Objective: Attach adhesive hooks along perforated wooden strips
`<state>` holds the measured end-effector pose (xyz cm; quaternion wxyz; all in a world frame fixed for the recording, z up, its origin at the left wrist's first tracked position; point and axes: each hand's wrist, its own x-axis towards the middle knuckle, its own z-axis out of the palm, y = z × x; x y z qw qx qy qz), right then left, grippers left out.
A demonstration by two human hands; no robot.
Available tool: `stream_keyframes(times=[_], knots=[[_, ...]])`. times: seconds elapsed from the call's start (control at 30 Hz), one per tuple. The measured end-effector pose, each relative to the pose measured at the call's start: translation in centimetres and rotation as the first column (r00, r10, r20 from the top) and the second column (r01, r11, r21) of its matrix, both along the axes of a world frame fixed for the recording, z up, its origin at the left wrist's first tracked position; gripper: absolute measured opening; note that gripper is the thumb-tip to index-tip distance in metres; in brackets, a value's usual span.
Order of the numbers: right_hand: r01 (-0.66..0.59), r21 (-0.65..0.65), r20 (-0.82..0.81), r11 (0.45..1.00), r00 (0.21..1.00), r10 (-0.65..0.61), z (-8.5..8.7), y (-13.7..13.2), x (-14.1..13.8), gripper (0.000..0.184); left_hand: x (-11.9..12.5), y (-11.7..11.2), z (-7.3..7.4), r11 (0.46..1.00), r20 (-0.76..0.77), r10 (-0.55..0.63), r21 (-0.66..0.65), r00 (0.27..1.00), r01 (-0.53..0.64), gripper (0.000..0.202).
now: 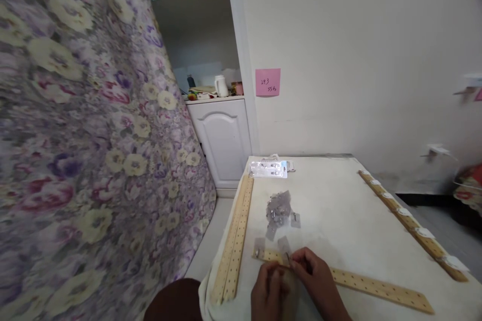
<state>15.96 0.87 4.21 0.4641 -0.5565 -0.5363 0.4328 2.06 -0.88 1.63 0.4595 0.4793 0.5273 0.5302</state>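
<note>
A pale wooden strip with rows of holes point(376, 285) lies across the near part of the table, under my hands. My left hand point(268, 291) is at the strip's near edge with its fingers curled; what they grip is hidden. From the right, my right hand point(313, 273) pinches at a small translucent plastic piece point(284, 246) with a thin dark part, lying over the strip. Another translucent piece with a small metal fitting point(258, 248) sits at the strip's left end. Beyond the hands is a pile of similar pieces point(278, 209), with a single one point(295, 219) beside it.
Two perforated wooden strips point(235, 235) lie along the table's left edge. Another strip point(408, 220), bearing several white round pieces, runs along the right edge. A clear plastic package point(268, 169) lies at the back. A floral curtain point(94, 135) hangs at left.
</note>
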Motion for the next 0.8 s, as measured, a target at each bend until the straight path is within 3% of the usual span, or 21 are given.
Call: stream_keyframes(times=[0.17, 0.27, 0.47, 0.6, 0.8], knots=[[-0.055, -0.014, -0.034, 0.998, 0.998, 0.055, -1.3, -0.7, -1.0, 0.014, 0.5, 0.5, -0.2, 0.981, 0.199, -0.129, -0.119, 0.971, 0.155, 0.045], [-0.088, -0.031, -0.038, 0.996, 0.995, 0.087, -1.7, -1.1, -1.4, 0.013, 0.3, 0.5, -0.6, 0.974, 0.221, -0.113, -0.166, 0.969, 0.152, 0.046], [-0.069, 0.012, 0.106, 0.998, 0.992, 0.067, -1.3, -0.6, 0.0, 0.011, 0.1, 0.1, -0.9, 0.94, 0.153, -0.136, -0.293, 0.979, 0.176, 0.044], [-0.123, 0.002, 0.127, 0.992, 0.984, 0.121, -1.4, 0.8, 1.0, 0.024, 0.2, 0.2, -0.6, 0.927, 0.085, -0.207, -0.302, 0.975, 0.223, 0.04], [-0.182, 0.01, 0.195, 0.983, 0.965, 0.177, -0.9, 2.7, 1.0, 0.011, 0.0, 0.8, -0.5, 0.95, -0.026, -0.209, -0.241, 0.978, 0.196, 0.032]])
